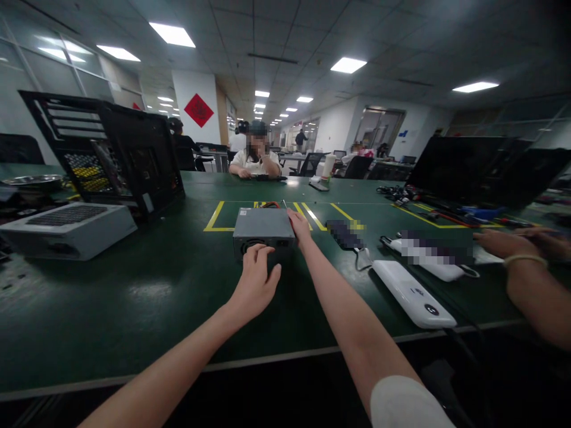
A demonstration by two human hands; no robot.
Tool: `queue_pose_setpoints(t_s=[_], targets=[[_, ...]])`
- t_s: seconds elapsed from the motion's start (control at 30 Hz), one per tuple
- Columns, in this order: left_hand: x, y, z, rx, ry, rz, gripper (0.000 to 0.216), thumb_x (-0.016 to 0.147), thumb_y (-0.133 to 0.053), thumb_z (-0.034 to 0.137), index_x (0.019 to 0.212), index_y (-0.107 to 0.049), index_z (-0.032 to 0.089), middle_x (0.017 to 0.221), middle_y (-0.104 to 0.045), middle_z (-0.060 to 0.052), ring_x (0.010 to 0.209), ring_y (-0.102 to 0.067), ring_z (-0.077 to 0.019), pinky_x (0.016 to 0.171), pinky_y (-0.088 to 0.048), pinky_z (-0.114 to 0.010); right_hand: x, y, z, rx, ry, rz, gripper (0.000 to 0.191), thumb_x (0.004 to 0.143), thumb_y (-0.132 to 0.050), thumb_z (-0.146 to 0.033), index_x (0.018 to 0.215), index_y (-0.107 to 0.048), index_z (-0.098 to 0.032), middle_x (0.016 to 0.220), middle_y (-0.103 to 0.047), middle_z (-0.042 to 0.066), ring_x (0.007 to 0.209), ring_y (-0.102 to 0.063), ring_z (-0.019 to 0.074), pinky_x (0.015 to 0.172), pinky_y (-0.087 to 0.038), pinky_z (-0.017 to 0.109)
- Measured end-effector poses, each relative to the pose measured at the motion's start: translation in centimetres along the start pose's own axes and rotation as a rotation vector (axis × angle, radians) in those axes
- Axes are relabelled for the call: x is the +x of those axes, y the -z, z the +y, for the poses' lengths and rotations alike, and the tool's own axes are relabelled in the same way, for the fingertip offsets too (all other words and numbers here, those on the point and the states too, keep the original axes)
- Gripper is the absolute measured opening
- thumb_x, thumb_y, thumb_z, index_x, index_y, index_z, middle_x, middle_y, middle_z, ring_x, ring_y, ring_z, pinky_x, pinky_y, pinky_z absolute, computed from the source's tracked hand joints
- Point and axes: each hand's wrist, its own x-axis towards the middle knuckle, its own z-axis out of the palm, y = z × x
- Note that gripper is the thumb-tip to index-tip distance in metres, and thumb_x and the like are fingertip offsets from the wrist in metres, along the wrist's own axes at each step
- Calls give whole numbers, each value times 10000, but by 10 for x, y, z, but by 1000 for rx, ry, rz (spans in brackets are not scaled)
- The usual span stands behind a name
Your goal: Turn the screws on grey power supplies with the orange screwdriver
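A grey metal power supply box point(263, 227) lies on the green table point(134, 297) in front of me, its vented end facing me. My left hand point(256, 285) rests against that near end, fingers curled over it. My right hand point(300, 229) grips the box's right edge near the top, and a thin tool tip sticks up beside its fingers. Red wires poke out behind the box.
A white perforated box point(66, 229) and a black open computer case point(111, 151) stand at the left. White power banks point(413, 294) with cables lie at the right, beside another person's forearm point(530, 273). A seated person point(256, 160) faces me across the table. Black panels lean at far right.
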Motion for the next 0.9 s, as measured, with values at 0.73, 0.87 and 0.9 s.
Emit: queue_pose_setpoints(t_s=[0.73, 0.87, 0.9], targets=[[-78, 53, -21, -246, 652, 921, 472, 882, -398, 265, 1344, -387, 169, 1433, -356, -95, 1361, -254, -232, 1118, -230, -382, -163, -100, -10, -170, 205, -334, 534, 555, -728, -369, 1010, -531, -169, 994, -503, 48, 892, -519, 171, 866, -445, 345], [-90, 73, -27, 43, 800, 1027, 391, 767, -485, 149, 1155, -539, 135, 1188, -560, -136, 1230, -423, -351, 1057, -245, -560, -205, -117, -34, -236, 510, -388, 509, 626, -684, -331, 1074, -490, -185, 1042, -453, 64, 978, -500, 192, 911, -446, 371], [-93, 77, -31, 61, 839, 1050, 352, 744, -506, 150, 1090, -561, 128, 1128, -581, -137, 1201, -441, -374, 1033, -251, -592, -214, -120, -39, -244, 581, -405, 515, 630, -680, -319, 1087, -483, -188, 1056, -449, 68, 1011, -490, 199, 926, -441, 376]])
